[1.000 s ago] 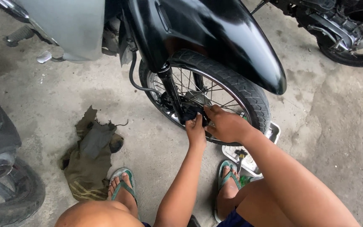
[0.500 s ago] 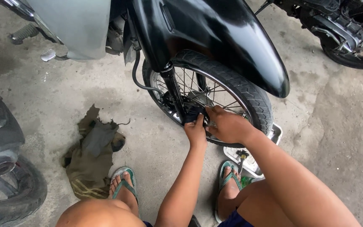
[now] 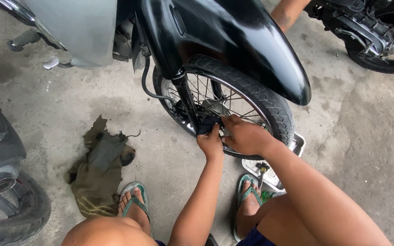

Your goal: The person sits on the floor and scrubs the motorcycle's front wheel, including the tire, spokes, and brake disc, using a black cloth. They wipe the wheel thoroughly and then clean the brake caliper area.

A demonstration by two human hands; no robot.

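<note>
Both hands, left hand (image 3: 210,143) beside right hand (image 3: 247,135), meet at the wheel (image 3: 256,98) hub; rag (image 3: 99,166) lies left, tray (image 3: 292,148) right behind the wheel.

Person seen from above: 2 bare forearms, no sleeves; left hand (image 3: 210,143) and right hand (image 3: 247,135) ungloved. Bare knees, dark blue shorts (image 3: 256,238), 2 green flip-flops (image 3: 133,193).

We are seeing an olive rag (image 3: 97,175) lying crumpled on the concrete floor (image 3: 365,136). We are also noticing a second motorcycle (image 3: 375,32) standing behind, a metal tray (image 3: 297,146) sitting nearby.
</note>
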